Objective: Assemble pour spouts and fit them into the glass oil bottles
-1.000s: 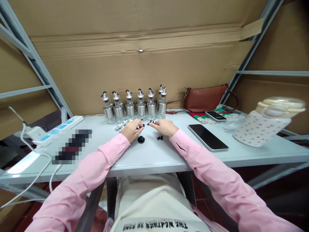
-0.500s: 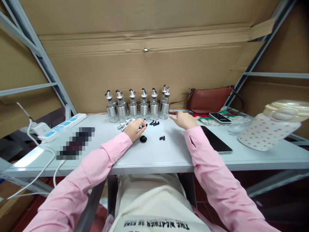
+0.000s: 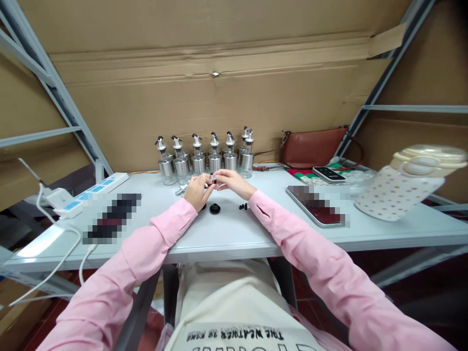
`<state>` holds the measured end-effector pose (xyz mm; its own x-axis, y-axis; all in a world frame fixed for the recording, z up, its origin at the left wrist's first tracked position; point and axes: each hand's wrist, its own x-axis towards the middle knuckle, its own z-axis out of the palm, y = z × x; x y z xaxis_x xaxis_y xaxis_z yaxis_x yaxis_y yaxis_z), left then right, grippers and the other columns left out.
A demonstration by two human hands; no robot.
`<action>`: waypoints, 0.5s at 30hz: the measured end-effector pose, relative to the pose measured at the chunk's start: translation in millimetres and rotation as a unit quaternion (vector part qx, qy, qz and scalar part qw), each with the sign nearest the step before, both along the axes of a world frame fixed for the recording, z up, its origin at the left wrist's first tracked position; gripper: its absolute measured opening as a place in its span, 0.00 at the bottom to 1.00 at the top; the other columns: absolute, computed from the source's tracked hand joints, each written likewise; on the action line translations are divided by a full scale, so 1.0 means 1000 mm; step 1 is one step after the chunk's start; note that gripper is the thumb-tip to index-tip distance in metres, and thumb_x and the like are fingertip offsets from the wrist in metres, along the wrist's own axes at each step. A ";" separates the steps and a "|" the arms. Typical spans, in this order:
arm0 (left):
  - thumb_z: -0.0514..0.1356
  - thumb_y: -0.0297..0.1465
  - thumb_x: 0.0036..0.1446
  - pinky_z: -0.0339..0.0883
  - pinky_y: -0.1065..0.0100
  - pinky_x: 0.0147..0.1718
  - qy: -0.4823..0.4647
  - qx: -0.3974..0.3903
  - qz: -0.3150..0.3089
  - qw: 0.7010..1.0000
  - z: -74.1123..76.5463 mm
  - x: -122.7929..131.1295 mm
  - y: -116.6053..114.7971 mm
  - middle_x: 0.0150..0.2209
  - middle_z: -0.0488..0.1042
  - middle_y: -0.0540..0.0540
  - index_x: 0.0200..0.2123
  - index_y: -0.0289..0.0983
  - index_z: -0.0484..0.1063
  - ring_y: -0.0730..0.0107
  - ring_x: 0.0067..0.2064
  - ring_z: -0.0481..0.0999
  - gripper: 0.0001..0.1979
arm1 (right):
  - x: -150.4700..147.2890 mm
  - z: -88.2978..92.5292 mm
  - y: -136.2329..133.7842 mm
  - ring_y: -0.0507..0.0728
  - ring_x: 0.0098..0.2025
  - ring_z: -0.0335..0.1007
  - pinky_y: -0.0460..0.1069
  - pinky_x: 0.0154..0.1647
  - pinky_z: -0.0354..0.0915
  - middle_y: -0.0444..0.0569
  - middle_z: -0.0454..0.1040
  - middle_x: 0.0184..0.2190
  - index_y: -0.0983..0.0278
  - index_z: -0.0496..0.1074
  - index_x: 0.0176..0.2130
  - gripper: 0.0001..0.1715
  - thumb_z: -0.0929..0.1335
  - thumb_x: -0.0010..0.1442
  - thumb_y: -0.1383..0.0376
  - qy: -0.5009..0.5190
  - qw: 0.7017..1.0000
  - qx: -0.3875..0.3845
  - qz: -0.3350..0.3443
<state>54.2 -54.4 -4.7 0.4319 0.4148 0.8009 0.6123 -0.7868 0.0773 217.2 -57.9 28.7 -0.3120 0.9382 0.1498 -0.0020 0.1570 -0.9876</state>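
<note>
My left hand (image 3: 198,191) and my right hand (image 3: 234,183) meet over the middle of the table. Their fingertips are pinched around a small black and silver part (image 3: 214,180), mostly hidden by the fingers. Silver pourer spouts (image 3: 181,189) lie partly covered behind my left hand. Closer to me sits a round black stopper (image 3: 215,208), with another dark piece half hidden by my left wrist. Several tiny black caps (image 3: 243,206) lie beside my right sleeve. Behind the hands stand several glass oil bottles (image 3: 198,163) with steel bands and pourer tops.
At left are a white power strip (image 3: 93,192) and a blurred-out dark device (image 3: 113,217). On the right lie a phone (image 3: 314,204), a black remote (image 3: 329,174) and a brown bag (image 3: 314,147). A dotted water bottle (image 3: 400,187) stands near the right edge.
My right hand has moved left from beside the bottles to meet my left hand at the small part. The phone's screen on the right has lit up.
</note>
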 end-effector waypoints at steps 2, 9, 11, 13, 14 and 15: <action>0.49 0.34 0.59 0.60 0.65 0.38 -0.004 0.003 0.007 1.000 0.000 -0.001 0.001 0.35 0.71 0.46 0.32 0.37 0.58 0.71 0.33 0.70 0.07 | 0.003 0.000 -0.001 0.47 0.26 0.67 0.46 0.33 0.66 0.41 0.71 0.24 0.65 0.68 0.32 0.07 0.68 0.48 0.68 0.043 0.999 -0.006 0.007; 0.50 0.35 0.58 0.62 0.68 0.35 0.012 -0.029 0.004 0.999 -0.001 -0.003 0.002 0.34 0.70 0.47 0.33 0.37 0.60 0.71 0.32 0.69 0.07 | 0.004 -0.005 -0.001 0.47 0.25 0.66 0.46 0.34 0.66 0.42 0.72 0.22 0.66 0.70 0.29 0.11 0.72 0.42 0.66 0.057 0.997 0.043 -0.019; 0.50 0.35 0.58 0.62 0.69 0.33 0.011 -0.048 0.003 0.999 -0.001 -0.003 0.001 0.33 0.69 0.48 0.33 0.37 0.60 0.72 0.31 0.69 0.07 | 0.003 -0.005 -0.001 0.48 0.26 0.66 0.47 0.35 0.66 0.42 0.72 0.22 0.66 0.70 0.29 0.12 0.72 0.42 0.64 0.057 0.996 0.068 -0.024; 0.51 0.36 0.58 0.63 0.70 0.32 0.013 -0.066 0.002 0.998 -0.001 -0.003 0.000 0.32 0.69 0.48 0.35 0.37 0.61 0.72 0.30 0.69 0.08 | 0.002 -0.005 -0.001 0.48 0.27 0.66 0.48 0.35 0.66 0.43 0.72 0.24 0.66 0.70 0.28 0.12 0.72 0.42 0.63 0.053 0.994 0.093 -0.031; 0.52 0.37 0.57 0.63 0.70 0.32 0.013 -0.073 0.000 0.997 -0.001 -0.002 0.000 0.32 0.70 0.49 0.35 0.37 0.61 0.73 0.29 0.69 0.08 | 0.002 -0.005 -0.001 0.49 0.27 0.67 0.48 0.35 0.66 0.43 0.72 0.24 0.66 0.71 0.28 0.12 0.72 0.42 0.63 0.049 0.993 0.103 -0.033; 0.53 0.37 0.57 0.63 0.70 0.33 0.012 -0.079 -0.004 0.997 -0.001 -0.002 0.000 0.33 0.70 0.49 0.36 0.37 0.61 0.73 0.30 0.70 0.09 | 0.002 -0.005 -0.001 0.49 0.27 0.67 0.48 0.35 0.66 0.43 0.72 0.24 0.66 0.71 0.28 0.11 0.72 0.42 0.63 0.044 0.992 0.111 -0.033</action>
<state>51.8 -54.7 -5.6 0.4547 0.5310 0.7151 0.6089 -0.7712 0.1855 219.5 -58.5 23.3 -0.2265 0.8971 0.3794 -0.0694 0.3737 -0.9250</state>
